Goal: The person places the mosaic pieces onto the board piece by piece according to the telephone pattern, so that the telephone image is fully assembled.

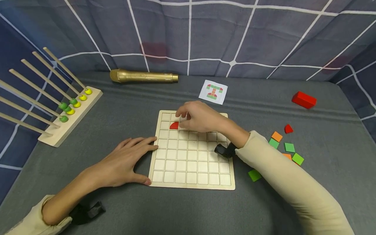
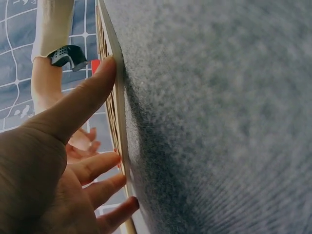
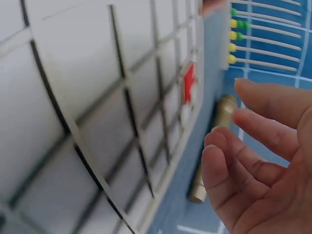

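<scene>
A square wooden board [image 1: 191, 163] marked in a grid lies on the grey table. One red quarter-round piece [image 1: 174, 125] sits in a cell near its upper left corner. Over the board's upper part is my right hand [image 1: 201, 116], thumb and index finger apart beside the red piece. In the right wrist view, the fingers of the right hand [image 3: 263, 156] are loosely bent, with nothing between them. My left hand [image 1: 126, 163] is spread along the board's left edge, its thumb at the lower left corner. The left wrist view shows the left thumb and fingertips [image 2: 108, 66] against that edge.
Loose green, orange and red pieces [image 1: 289, 147] lie right of the board, partly behind the right sleeve. Farther right is a red block [image 1: 304, 100]. A pattern card [image 1: 213, 92] and a gold microphone [image 1: 144, 76] lie at the back. A bead abacus [image 1: 70, 117] stands left.
</scene>
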Demonstrator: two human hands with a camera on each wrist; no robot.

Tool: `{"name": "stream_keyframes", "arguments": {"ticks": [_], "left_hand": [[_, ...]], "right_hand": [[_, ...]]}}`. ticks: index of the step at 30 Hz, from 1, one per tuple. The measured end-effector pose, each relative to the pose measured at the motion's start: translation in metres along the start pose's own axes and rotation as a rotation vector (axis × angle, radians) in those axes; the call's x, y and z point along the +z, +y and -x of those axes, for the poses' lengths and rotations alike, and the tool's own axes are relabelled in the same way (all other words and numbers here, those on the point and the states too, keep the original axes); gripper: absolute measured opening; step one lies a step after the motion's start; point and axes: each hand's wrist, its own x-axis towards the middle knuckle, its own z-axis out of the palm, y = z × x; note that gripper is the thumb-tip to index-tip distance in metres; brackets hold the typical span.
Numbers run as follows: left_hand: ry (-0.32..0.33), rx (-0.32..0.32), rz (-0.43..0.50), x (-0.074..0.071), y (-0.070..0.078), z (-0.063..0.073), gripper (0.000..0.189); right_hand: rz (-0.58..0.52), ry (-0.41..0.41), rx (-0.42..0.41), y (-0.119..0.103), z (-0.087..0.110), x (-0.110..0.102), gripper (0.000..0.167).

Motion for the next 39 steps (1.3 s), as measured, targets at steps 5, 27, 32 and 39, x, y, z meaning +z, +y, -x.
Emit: {"name": "stream_keyframes", "arguments": {"ticks": [5,27,32,39], "left_hand": [[-0.004,0.001,0.015,0.0,-0.001,0.001,0.099],[-0.013,0.01,0.037,0.002,-0.002,0.001,0.098],[-0.01,0.007,0.041,0.002,-0.002,0.0,0.098],[-0.01,-0.002,0.041,0.002,-0.002,0.0,0.099]], "right_hand": [[-0.078,0.057,-0.016,0.003,0.022,-0.017,0.025],[-0.105,0.351,0.305,0.087,0.208,-0.038,0.024],[-0.143,0.383,0.388,0.099,0.226,-0.037,0.022],[-0.154,0.363,0.405,0.105,0.236,-0.035,0.02]]}}
